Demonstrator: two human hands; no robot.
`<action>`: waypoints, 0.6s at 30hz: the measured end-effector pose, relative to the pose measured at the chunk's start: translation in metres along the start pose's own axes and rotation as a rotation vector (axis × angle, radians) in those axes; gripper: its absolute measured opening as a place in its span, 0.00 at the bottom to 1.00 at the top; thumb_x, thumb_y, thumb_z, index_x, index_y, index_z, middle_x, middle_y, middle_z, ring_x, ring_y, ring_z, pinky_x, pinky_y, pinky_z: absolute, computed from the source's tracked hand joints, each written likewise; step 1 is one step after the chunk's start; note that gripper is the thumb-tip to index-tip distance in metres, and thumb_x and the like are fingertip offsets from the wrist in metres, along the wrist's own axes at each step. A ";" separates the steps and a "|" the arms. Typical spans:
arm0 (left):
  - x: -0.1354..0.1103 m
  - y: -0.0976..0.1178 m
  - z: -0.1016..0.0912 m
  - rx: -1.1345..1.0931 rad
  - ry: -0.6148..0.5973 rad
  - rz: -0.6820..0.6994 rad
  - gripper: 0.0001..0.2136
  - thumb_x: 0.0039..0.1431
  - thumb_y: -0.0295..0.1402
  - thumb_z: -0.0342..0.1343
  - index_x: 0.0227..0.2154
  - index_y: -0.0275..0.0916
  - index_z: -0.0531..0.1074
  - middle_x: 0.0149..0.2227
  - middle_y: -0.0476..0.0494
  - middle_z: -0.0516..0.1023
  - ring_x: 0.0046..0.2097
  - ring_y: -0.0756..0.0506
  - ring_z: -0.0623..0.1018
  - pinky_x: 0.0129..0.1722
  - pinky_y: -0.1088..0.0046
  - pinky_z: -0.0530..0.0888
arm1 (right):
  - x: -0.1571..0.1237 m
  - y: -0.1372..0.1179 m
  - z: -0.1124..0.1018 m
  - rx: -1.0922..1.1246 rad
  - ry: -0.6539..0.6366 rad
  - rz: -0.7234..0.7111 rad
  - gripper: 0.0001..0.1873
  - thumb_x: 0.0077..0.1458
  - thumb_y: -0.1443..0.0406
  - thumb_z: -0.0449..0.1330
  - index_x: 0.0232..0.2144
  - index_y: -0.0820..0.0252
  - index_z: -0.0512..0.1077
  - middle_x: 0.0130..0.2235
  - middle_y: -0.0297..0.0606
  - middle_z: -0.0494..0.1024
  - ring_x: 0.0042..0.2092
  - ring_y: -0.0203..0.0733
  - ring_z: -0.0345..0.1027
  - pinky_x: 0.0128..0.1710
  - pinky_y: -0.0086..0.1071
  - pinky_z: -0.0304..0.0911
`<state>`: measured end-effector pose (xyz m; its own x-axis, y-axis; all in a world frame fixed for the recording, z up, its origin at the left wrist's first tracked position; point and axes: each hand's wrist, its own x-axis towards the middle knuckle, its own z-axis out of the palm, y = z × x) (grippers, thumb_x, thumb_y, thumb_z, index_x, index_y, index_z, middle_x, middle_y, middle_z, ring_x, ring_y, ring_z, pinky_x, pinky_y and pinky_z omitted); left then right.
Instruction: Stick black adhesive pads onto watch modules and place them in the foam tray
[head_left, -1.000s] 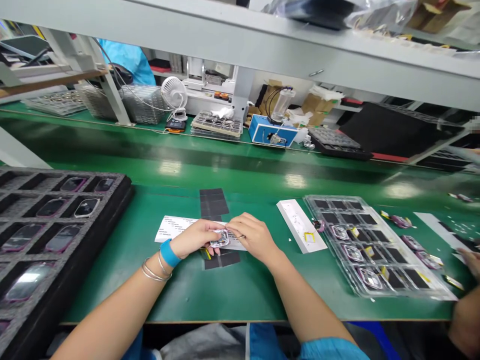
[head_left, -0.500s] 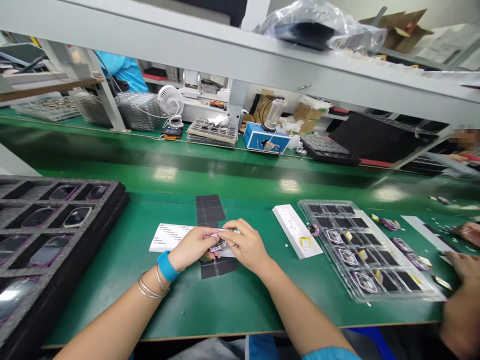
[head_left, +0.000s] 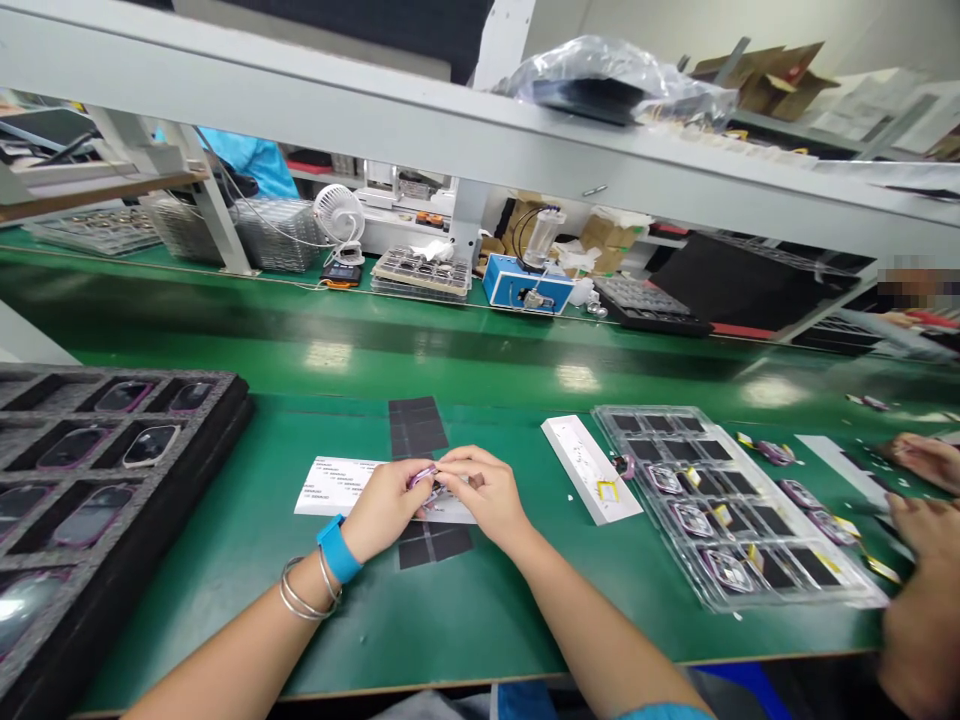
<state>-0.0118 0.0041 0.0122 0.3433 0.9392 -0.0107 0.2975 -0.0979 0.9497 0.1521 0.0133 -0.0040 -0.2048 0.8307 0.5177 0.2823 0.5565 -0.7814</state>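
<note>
Over the middle of the green bench, my left hand (head_left: pixel 384 512) is closed around a small watch case (head_left: pixel 422 476) with a purple rim and electronic parts inside. My right hand (head_left: pixel 486 497) meets it from the other side, thumb and index finger pinched at the case's edge; fingers cover much of the case. Beneath both hands lies a white printed paper strip (head_left: pixel 330 485), crossed by black sheet pieces (head_left: pixel 417 425). To the right of my right hand is a white block (head_left: pixel 585 465) with a yellow-framed piece (head_left: pixel 607 491) on it.
A black foam tray (head_left: pixel 244 400) with watch faces stands at left. At right, a clear plastic tray (head_left: pixel 705 592) holds purple watch cases, with loose cases (head_left: pixel 776 453) beyond it. A co-worker's hands (head_left: pixel 930 520) work at far right. A grey shelf beam (head_left: pixel 420 125) spans overhead.
The watch case has turned in my fingers, so its purple rim shows more. My right fingers have drawn closer together. At far right, more of the co-worker's hands shows. The view has shifted slightly.
</note>
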 end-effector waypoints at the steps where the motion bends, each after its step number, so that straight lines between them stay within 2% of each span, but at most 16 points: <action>1: 0.000 0.000 0.000 0.019 0.000 0.014 0.12 0.57 0.35 0.46 0.31 0.35 0.73 0.24 0.48 0.72 0.23 0.49 0.71 0.25 0.75 0.67 | 0.000 0.000 0.000 0.033 0.008 0.052 0.05 0.51 0.65 0.63 0.31 0.55 0.79 0.33 0.37 0.77 0.34 0.37 0.72 0.31 0.29 0.68; 4: -0.001 0.000 0.000 0.087 -0.004 0.039 0.12 0.57 0.34 0.46 0.33 0.35 0.73 0.24 0.48 0.73 0.23 0.49 0.71 0.26 0.76 0.66 | 0.001 0.000 0.001 0.091 0.026 0.162 0.03 0.48 0.64 0.64 0.28 0.56 0.79 0.32 0.37 0.77 0.33 0.37 0.72 0.25 0.26 0.65; 8: -0.003 0.004 0.000 0.210 0.004 0.060 0.12 0.58 0.34 0.45 0.34 0.35 0.73 0.21 0.49 0.73 0.24 0.48 0.72 0.27 0.76 0.65 | 0.003 -0.003 0.000 0.129 0.030 0.223 0.03 0.46 0.64 0.65 0.27 0.56 0.79 0.32 0.38 0.77 0.32 0.38 0.71 0.20 0.25 0.62; 10: -0.003 0.005 -0.001 0.252 -0.004 0.075 0.13 0.59 0.34 0.44 0.35 0.35 0.73 0.22 0.48 0.74 0.25 0.48 0.72 0.28 0.75 0.65 | 0.004 -0.005 0.000 0.130 0.023 0.230 0.02 0.45 0.65 0.66 0.26 0.56 0.79 0.31 0.37 0.77 0.33 0.38 0.71 0.24 0.26 0.64; 14: -0.003 0.003 -0.001 0.297 0.003 0.096 0.13 0.58 0.34 0.45 0.37 0.36 0.74 0.24 0.46 0.76 0.26 0.48 0.73 0.30 0.74 0.66 | 0.005 -0.004 0.001 0.126 0.021 0.234 0.01 0.45 0.66 0.66 0.25 0.56 0.78 0.31 0.37 0.77 0.36 0.39 0.71 0.39 0.32 0.66; 16: -0.001 0.001 0.000 0.222 0.006 0.064 0.13 0.57 0.34 0.47 0.38 0.36 0.74 0.25 0.46 0.76 0.26 0.48 0.73 0.30 0.73 0.67 | 0.006 -0.001 0.001 0.136 0.024 0.249 0.02 0.45 0.65 0.65 0.25 0.56 0.78 0.32 0.38 0.77 0.37 0.40 0.71 0.42 0.33 0.65; 18: 0.000 -0.001 0.003 0.005 -0.024 -0.027 0.15 0.56 0.36 0.49 0.40 0.35 0.74 0.28 0.45 0.77 0.26 0.48 0.74 0.30 0.72 0.69 | 0.008 0.003 -0.003 0.198 -0.040 0.310 0.04 0.45 0.63 0.65 0.26 0.57 0.78 0.34 0.38 0.77 0.39 0.40 0.71 0.43 0.34 0.64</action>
<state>-0.0092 0.0035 0.0105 0.3563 0.9333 -0.0442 0.3111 -0.0739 0.9475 0.1542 0.0215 -0.0018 -0.1758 0.9559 0.2351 0.1502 0.2621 -0.9533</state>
